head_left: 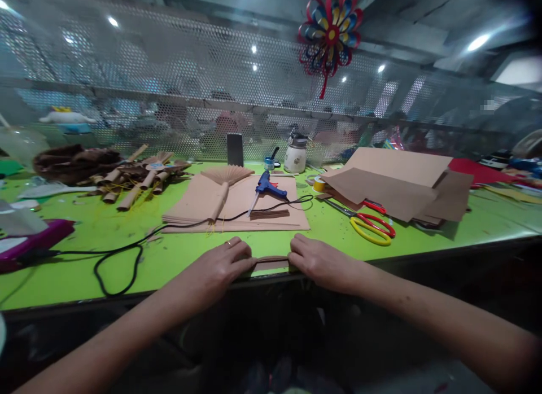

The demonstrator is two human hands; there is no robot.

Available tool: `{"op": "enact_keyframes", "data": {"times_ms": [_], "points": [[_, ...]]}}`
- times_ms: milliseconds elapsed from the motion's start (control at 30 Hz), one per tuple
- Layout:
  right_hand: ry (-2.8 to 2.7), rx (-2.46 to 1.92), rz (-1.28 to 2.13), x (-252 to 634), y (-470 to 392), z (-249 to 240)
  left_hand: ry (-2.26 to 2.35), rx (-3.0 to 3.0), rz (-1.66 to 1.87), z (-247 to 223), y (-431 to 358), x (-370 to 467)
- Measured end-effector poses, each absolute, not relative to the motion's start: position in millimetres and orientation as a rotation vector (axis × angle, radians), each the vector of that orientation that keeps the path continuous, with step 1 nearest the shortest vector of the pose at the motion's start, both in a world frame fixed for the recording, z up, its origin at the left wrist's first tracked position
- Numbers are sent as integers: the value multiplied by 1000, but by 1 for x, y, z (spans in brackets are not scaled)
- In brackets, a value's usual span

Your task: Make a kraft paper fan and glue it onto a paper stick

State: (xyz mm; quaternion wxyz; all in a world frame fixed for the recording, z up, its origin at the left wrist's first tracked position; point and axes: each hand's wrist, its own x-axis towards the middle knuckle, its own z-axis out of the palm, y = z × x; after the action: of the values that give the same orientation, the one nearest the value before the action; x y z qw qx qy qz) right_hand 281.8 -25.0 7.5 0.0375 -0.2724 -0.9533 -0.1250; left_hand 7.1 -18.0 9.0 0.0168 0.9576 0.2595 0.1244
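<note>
1. Folded brown paper strip right at the front edge of the green counter, lying crosswise between two bare hands; it's the centre of the dial here.
2. Left hand at nine o'clock, a ring on one finger; its grip is together, thumb and fingertips pinching that end of the strip.
3. Right hand at three o'clock, matching it; that grip, too, is clamped on the strip, at the opposite end.
4. Straight up at twelve, a blue glue gun lies on a brown paper stack; a second folded strip sits just below it.
5. Eleven o'clock, a pleated paper fan rests on that same stack, a black cable running across its handle.
6. Over to two o'clock, scissors with yellow and red handles; loose brown sheets lie beyond them; rolled paper pieces are heaped at ten.
</note>
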Motion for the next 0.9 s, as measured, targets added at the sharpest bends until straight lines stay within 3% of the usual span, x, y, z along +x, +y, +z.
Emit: {"op": "enact_keyframes", "data": {"times_ms": [233, 700, 900], "points": [[-2735, -854, -449, 282, -29, -9, 1122, 2279, 523, 24, 2, 25], [-2407, -911, -422, 282, -35, -29, 1106, 2162, 289, 34, -5, 64], [-2407, -938, -209, 285, -29, -29, 1159, 2173, 321, 28, 0, 63]]}}
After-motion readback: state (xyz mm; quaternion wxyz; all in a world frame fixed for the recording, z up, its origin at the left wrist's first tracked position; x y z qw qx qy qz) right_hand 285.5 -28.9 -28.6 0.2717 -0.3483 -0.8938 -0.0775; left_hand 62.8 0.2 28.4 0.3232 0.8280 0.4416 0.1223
